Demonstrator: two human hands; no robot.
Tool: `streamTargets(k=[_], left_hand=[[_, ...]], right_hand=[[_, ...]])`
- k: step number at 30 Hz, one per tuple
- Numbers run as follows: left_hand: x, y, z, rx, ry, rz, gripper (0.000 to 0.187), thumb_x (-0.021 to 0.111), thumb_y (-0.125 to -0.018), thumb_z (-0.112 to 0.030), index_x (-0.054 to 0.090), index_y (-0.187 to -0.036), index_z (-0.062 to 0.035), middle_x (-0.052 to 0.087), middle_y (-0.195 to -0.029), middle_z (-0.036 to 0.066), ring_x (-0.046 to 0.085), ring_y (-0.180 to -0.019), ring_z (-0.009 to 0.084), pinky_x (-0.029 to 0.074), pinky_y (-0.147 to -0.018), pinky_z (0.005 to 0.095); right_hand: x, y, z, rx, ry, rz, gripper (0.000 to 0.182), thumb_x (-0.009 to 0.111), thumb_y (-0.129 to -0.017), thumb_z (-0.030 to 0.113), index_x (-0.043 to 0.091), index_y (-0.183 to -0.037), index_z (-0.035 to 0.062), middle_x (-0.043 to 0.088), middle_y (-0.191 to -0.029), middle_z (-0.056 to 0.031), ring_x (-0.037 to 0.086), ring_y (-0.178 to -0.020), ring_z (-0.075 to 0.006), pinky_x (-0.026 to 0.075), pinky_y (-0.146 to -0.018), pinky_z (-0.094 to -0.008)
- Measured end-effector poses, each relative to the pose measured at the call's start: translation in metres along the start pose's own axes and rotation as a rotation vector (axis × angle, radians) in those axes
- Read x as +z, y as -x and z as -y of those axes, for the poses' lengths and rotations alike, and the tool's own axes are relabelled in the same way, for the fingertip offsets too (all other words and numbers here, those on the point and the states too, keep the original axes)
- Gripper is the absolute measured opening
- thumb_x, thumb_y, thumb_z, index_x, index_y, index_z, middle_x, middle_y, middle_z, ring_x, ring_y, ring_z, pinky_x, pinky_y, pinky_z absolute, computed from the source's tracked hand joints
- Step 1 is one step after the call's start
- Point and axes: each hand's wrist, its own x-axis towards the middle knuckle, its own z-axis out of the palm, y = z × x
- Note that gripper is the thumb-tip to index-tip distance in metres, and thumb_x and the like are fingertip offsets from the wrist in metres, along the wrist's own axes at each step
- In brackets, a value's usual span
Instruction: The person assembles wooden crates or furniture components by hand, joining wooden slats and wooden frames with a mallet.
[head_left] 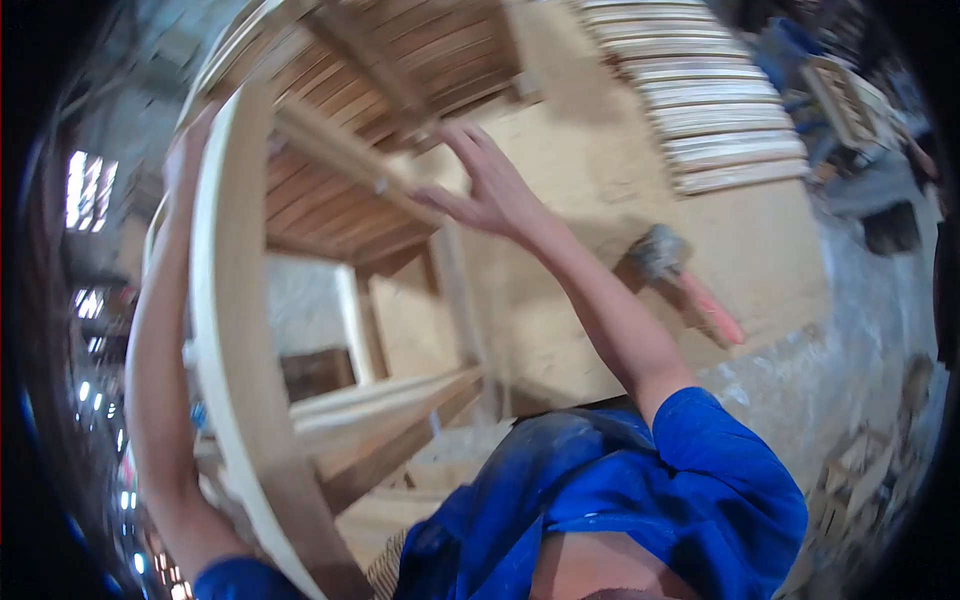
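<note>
A slatted wooden furniture frame (345, 220) stands at the left, tilted in this view, with a broad pale board (232, 300) along its near side. At the far end of that board my left hand (190, 150) grips its outer edge, partly hidden and blurred. My right hand (487, 190) is open, its thumb and fingers spread beside a cross rail (340, 150) of the frame. Nothing shows in its grasp. To the right of my right forearm lies a hammer (705, 305) with a red handle and a grey head.
A row of pale wooden slats (725, 110) lies on the tan work surface (590, 140) at the upper right. Beyond the surface's right edge is a grey floor (860, 290). Wood scraps (850, 480) lie at the lower right. A blue container (790, 45) stands farther back.
</note>
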Motion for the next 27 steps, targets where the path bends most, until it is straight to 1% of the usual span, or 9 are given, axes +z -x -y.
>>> streamTargets(k=[4,7,13,17,19,21,24,26,27], left_hand=[[0.017,-0.008,-0.007,0.043,0.012,-0.002,0.032,0.071,-0.082,-0.032,0.066,-0.105,-0.0098,0.07,-0.096,0.016,0.067,-0.096,0.035,0.05,-0.083,0.0444],[0.02,-0.008,-0.02,0.069,-0.016,-0.002,0.03,0.069,-0.082,-0.03,0.065,-0.104,-0.0084,0.07,-0.095,0.018,0.066,-0.096,0.0372,0.05,-0.083,0.046],[0.003,-0.002,-0.022,0.118,-0.036,-0.041,0.027,0.065,-0.083,-0.026,0.063,-0.101,-0.0056,0.068,-0.095,0.021,0.063,-0.097,0.0415,0.049,-0.083,0.0492],[-0.012,0.01,-0.035,0.158,-0.096,-0.069,0.025,0.062,-0.083,-0.023,0.062,-0.099,-0.0037,0.067,-0.095,0.023,0.062,-0.097,0.0444,0.049,-0.082,0.0513],[-0.011,0.01,-0.037,0.135,-0.067,-0.059,0.025,0.061,-0.083,-0.022,0.062,-0.098,-0.0033,0.067,-0.094,0.023,0.062,-0.096,0.0453,0.049,-0.081,0.052],[-0.01,0.011,-0.035,0.106,-0.044,-0.063,0.025,0.062,-0.083,-0.023,0.061,-0.098,-0.0033,0.067,-0.093,0.023,0.062,-0.094,0.0455,0.049,-0.08,0.0522],[-0.01,0.011,-0.035,0.17,-0.087,-0.114,0.026,0.064,-0.081,-0.024,0.062,-0.094,-0.0024,0.067,-0.091,0.023,0.063,-0.09,0.0455,0.05,-0.077,0.0523],[-0.007,0.013,-0.031,0.206,-0.018,-0.133,0.027,0.066,-0.079,-0.026,0.062,-0.091,-0.0014,0.067,-0.089,0.023,0.063,-0.088,0.0456,0.051,-0.074,0.0522],[-0.001,0.016,-0.024,0.303,-0.017,-0.221,0.028,0.066,-0.08,-0.027,0.063,-0.091,-0.0014,0.067,-0.087,0.023,0.064,-0.086,0.0452,0.051,-0.072,0.0515]], right_hand=[[-0.165,0.163,-0.048,0.619,0.699,-0.119,0.047,0.067,-0.08,0.025,0.058,-0.12,0.0023,0.057,-0.122,-0.0209,0.049,-0.122,-0.0391,0.042,-0.102,-0.0479],[-0.218,0.236,-0.047,0.958,1.084,0.461,0.042,0.065,-0.076,0.024,0.058,-0.111,0.001,0.058,-0.121,-0.022,0.055,-0.115,-0.0397,0.045,-0.098,-0.0492],[-0.215,0.229,-0.076,1.019,0.835,0.622,0.032,0.065,-0.073,0.023,0.061,-0.096,0.0017,0.066,-0.089,-0.0223,0.066,-0.087,-0.0402,0.052,-0.078,-0.0507],[-0.187,0.069,0.017,0.7,0.64,0.339,0.021,0.062,-0.076,0.013,0.061,-0.093,0.0009,0.063,-0.075,-0.0208,0.066,-0.076,-0.0339,0.05,-0.068,-0.0466],[-0.175,-0.016,0.075,0.335,0.24,0.158,0.048,0.068,-0.077,0.007,0.055,-0.123,0.0041,0.063,-0.089,-0.0047,0.061,-0.08,-0.0179,0.052,-0.073,-0.0363],[-0.154,-0.089,0.151,0.218,0.01,0.146,0.059,0.072,-0.084,0.005,0.047,-0.137,0.0055,0.064,-0.096,-0.0056,0.062,-0.082,-0.0119,0.053,-0.062,-0.0269],[-0.115,-0.162,0.196,-0.059,0.196,0.255,0.058,0.063,-0.084,0.0,0.045,-0.139,0.0003,0.061,-0.091,-0.009,0.063,-0.07,-0.018,0.054,-0.057,-0.0283],[-0.083,-0.183,0.218,0.017,0.716,0.802,0.049,0.053,-0.087,0.001,0.047,-0.136,-0.0055,0.06,-0.121,-0.0307,0.06,-0.117,-0.0375,0.05,-0.1,-0.0476],[-0.082,-0.194,0.207,0.01,0.712,0.811,0.049,0.053,-0.087,0.001,0.047,-0.136,-0.0055,0.06,-0.121,-0.0307,0.06,-0.117,-0.0375,0.05,-0.1,-0.0476]])
